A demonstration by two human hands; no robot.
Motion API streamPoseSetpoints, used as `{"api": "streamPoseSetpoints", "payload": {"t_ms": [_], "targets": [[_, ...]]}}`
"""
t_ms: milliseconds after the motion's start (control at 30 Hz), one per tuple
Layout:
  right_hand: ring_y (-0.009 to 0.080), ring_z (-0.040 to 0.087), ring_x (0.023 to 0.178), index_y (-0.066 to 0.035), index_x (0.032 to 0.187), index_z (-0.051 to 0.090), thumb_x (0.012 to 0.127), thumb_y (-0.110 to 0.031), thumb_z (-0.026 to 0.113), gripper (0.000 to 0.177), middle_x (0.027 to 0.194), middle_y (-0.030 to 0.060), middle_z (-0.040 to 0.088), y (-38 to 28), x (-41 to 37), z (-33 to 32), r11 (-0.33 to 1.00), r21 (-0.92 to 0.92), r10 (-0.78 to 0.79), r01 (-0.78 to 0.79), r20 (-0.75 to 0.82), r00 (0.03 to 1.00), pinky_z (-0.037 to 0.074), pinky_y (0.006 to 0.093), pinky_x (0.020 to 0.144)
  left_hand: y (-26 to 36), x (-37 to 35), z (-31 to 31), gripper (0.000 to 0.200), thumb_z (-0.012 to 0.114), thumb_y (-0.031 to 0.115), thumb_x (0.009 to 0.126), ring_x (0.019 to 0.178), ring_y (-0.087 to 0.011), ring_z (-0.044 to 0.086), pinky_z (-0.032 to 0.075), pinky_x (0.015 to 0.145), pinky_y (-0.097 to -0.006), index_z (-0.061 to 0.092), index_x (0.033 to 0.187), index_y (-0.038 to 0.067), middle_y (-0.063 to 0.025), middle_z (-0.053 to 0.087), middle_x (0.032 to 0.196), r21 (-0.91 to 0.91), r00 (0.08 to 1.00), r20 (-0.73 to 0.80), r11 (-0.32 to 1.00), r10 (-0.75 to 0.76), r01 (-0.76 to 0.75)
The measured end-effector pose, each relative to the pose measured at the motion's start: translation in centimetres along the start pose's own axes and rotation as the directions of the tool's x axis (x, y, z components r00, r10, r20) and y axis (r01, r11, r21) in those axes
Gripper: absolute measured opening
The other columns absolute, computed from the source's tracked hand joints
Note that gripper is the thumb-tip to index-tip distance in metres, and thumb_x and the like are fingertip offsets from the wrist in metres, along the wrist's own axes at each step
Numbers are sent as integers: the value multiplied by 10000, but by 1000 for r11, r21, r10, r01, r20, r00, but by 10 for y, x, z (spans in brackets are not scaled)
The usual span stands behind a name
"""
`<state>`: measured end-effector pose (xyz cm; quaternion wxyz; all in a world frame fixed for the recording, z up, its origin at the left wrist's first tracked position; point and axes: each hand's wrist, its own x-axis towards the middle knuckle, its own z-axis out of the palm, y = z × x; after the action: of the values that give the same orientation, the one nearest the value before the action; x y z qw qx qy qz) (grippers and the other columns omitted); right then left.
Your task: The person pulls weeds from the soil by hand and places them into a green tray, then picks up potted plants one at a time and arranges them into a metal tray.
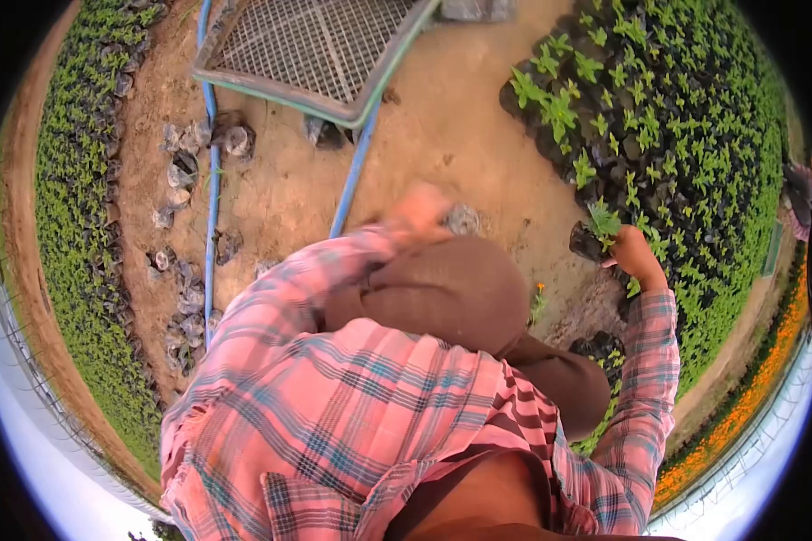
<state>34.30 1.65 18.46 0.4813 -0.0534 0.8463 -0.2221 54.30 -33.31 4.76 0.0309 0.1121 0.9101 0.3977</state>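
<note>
My right hand (639, 256) grips a seedling in a black plastic grow bag (590, 242), its green leaves (603, 219) standing up beside my fingers. This is at the edge of a dense block of bagged seedlings (659, 117). Over the bare soil in front of my knee, my left hand (421, 207) is smeared by motion. Close to its fingers lies a small crumpled plastic bag with soil (463, 219).
A plastic crate with a mesh bottom (275, 97) rests ahead on the ground. Blue hoses (213, 185) run along the soil at left, near scattered plastic bags (189, 298). Another seedling block (77, 207) lines the far left. A small orange flower (540, 287) grows by my knee.
</note>
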Motion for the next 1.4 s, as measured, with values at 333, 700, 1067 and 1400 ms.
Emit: {"api": "streamPoseSetpoints", "payload": {"t_ms": [333,700,1067,1400], "targets": [[165,634,753,17,1086,597,785,134,431,364,937,79,638,-105,30,19,969,85,-221,232,-113,969,558,288,623,-10,18,-11,323,658,194,709,1083,-330,469,416,863,-481,611,1026,152,-164,490,1145,278,871,442,956,-215,95],[152,643,673,29,1064,610,761,112,472,343,756,70,636,-75,92,66,854,-147,-506,499,-11,862,533,286,575,-80,-107,-180,487,673,403,781,1022,-363,524,451,860,-418,546,1167,135,-214,525,1151,510,558,-249,383,-791,770],[198,666,750,55,1104,544,871,26,487,242,866,96,646,-174,54,130,890,340,-368,304,141,919,561,313,669,-6,35,-75,886,817,227,626,1160,-265,476,394,969,-383,354,1367,81,-144,436,1275,-336,997,52,939,-57,71],[166,635,743,31,1125,523,929,-99,507,235,927,118,636,-114,62,94,827,537,-215,166,28,976,530,277,665,-109,60,-241,513,820,115,632,819,-167,616,520,744,-300,549,1051,-6,-79,630,927,-805,482,-477,585,-735,97]]}}
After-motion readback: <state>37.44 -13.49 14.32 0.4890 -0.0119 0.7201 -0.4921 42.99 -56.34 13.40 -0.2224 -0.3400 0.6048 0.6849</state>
